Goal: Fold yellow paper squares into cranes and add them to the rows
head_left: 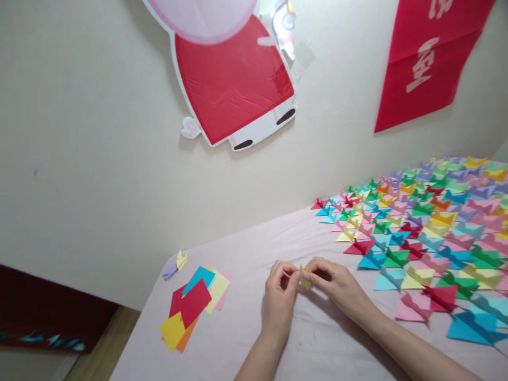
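Observation:
My left hand (280, 295) and my right hand (335, 280) meet above the pale pink table (246, 338), both pinching a small folded yellow paper piece (305, 276) between fingertips. The fingers of each hand are curled closed on the paper from opposite sides. A loose stack of coloured paper squares (192, 307), red, blue, yellow and orange, lies to the left of my left hand. Two small folded paper figures (177, 264), one yellow and one lilac, sit at the table's far left corner.
Several rows of folded paper cranes (428, 238) in many colours cover the right side of the table. A cartoon cut-out (234, 79) and a red banner (424, 58) hang on the cream wall behind. The table's left edge drops to a wooden floor (107, 344).

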Motion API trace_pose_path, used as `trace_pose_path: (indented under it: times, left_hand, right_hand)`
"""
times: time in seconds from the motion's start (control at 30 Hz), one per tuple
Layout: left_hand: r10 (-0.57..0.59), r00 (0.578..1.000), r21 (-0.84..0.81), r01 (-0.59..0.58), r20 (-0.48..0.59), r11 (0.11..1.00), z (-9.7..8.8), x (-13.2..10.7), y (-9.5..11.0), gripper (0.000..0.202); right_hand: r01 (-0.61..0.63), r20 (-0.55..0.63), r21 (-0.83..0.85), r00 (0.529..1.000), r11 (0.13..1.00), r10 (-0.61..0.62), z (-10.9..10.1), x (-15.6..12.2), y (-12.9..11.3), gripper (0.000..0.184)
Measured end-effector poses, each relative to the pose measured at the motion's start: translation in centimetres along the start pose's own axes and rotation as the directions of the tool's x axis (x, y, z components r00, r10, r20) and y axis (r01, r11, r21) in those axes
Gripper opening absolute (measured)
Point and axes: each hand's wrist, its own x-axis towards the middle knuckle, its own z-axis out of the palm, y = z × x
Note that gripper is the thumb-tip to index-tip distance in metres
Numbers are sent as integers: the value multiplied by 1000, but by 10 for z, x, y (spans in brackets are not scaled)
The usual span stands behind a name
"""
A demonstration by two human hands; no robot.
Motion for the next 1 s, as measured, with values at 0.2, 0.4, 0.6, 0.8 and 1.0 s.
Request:
trace_pose_path:
  times: [0.2, 0.4, 0.6, 0.8, 1.0]
  left_hand:
    - [13, 1000, 7, -13, 2, 1000, -1, 1, 2, 10]
    - [-29, 1000, -41, 29, 5, 999, 0, 2, 2, 14]
    - [-55, 998, -69, 54, -9, 996, 2, 2, 2, 18]
    - [-75, 997, -81, 73, -20, 994, 2, 1, 1, 21]
    - [-87, 996, -96, 85, -16, 992, 4, 0, -3, 20]
  right_hand:
    - [20, 28, -22, 999, 1000, -20, 1, 0, 2, 28]
    - [11, 24, -13, 1000, 1000, -11, 0, 1, -1, 27]
    - [4, 9, 0, 1000, 1000, -4, -2, 1, -1, 25]
    - [8, 7, 5, 1000, 1000, -8, 0, 0, -1, 28]
    - [15, -11, 9, 1000, 1000, -14, 1, 0, 0, 29]
